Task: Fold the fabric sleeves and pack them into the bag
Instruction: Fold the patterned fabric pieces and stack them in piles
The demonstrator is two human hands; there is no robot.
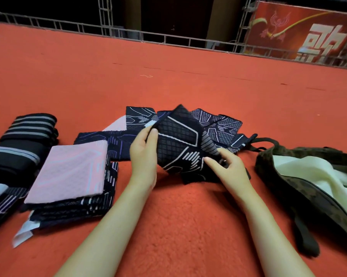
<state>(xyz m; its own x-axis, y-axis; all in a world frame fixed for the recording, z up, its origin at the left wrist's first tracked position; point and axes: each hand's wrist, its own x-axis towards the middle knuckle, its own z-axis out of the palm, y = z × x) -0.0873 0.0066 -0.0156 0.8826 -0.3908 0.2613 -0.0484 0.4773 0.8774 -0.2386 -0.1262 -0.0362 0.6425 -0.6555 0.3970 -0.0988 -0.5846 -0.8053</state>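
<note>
Both hands hold one dark navy fabric sleeve (pixel 180 140) lifted off the red carpet (pixel 168 226): left hand (pixel 143 154) pinches its upper left edge, thumb on the front face and fingers hidden behind; right hand (pixel 227 166) grips the lower right edge, index finger lying along the cloth, other fingers curled under. Sleeve carries a diamond mesh texture with white angular lines and a grey striped patch; it is partly doubled over, a lower flap trailing onto the carpet. Behind it, unfolded navy sleeves (pixel 218 124) of the same pattern lie overlapped in a loose fan, a pale pink one (pixel 118 123) partly showing at the left end. Left of the hands, a stack of folded sleeves (pixel 72 192) rests on the carpet, with a pink folded sleeve (pixel 72 168) on top and navy ones beneath; a white tag or label sticks out at the stack's near corner. Further left, black sleeves with grey stripes (pixel 28 132) are piled at frame edge. Right of the hands, an open brown patterned bag (pixel 288 182) lies on the carpet, cream cloth (pixel 308 172) visible inside, one strap reaching toward the navy fan. Metal truss railing (pixel 128 35) and a red banner (pixel 308 33) line the far edge.
</note>
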